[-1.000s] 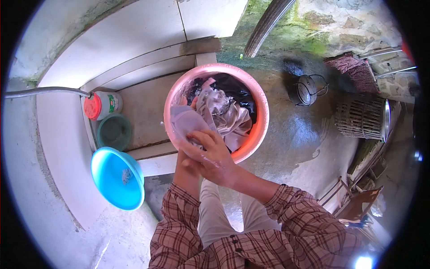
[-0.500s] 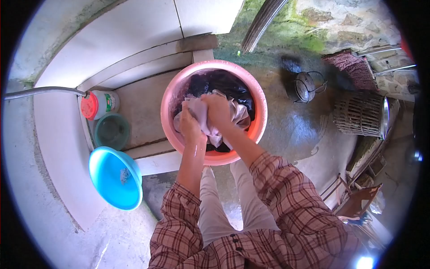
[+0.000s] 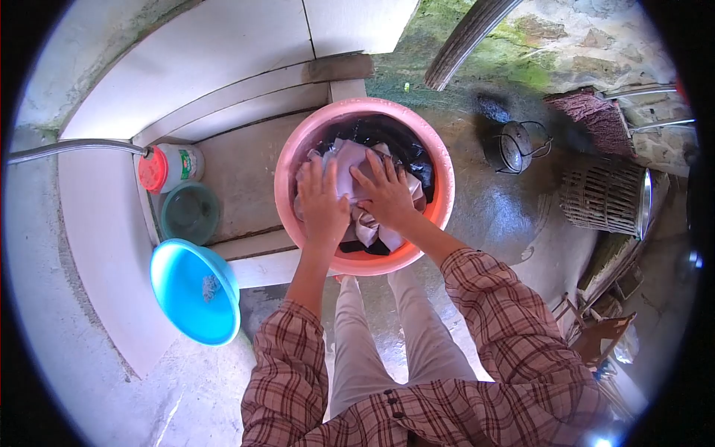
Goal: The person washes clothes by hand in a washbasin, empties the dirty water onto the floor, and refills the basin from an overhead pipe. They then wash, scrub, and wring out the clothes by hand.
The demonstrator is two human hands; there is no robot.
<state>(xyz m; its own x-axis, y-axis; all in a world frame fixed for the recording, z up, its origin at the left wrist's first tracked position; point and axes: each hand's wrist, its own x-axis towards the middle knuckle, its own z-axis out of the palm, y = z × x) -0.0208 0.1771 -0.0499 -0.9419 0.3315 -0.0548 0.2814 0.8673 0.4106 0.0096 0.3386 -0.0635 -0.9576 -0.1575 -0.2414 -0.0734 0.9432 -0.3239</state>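
A pink basin [image 3: 288, 160] holds wet laundry. On top lies a pale lilac cloth [image 3: 351, 158], partly covered by my hands. My left hand [image 3: 322, 205] rests with its fingers stretched out on the left part of this cloth. From the right, my right hand [image 3: 386, 195] lies spread over the cloth, its thumb close to my left hand. Shiny beige fabric [image 3: 366, 227] shows below my hands, and dark fabric [image 3: 383, 128] fills the far side of the basin.
Left of the basin stand a bright blue basin [image 3: 186, 294], a green bowl [image 3: 191, 216] and a white tub with a red lid [image 3: 179, 167]. A metal pail [image 3: 514, 147] and a slatted basket [image 3: 605, 195] are on the right. A grey pipe [image 3: 469, 45] slants overhead.
Both hands were gripping the bunched lilac cloth; now they have let go and lie spread on it, with the cloth flatter. The view has shifted slightly.
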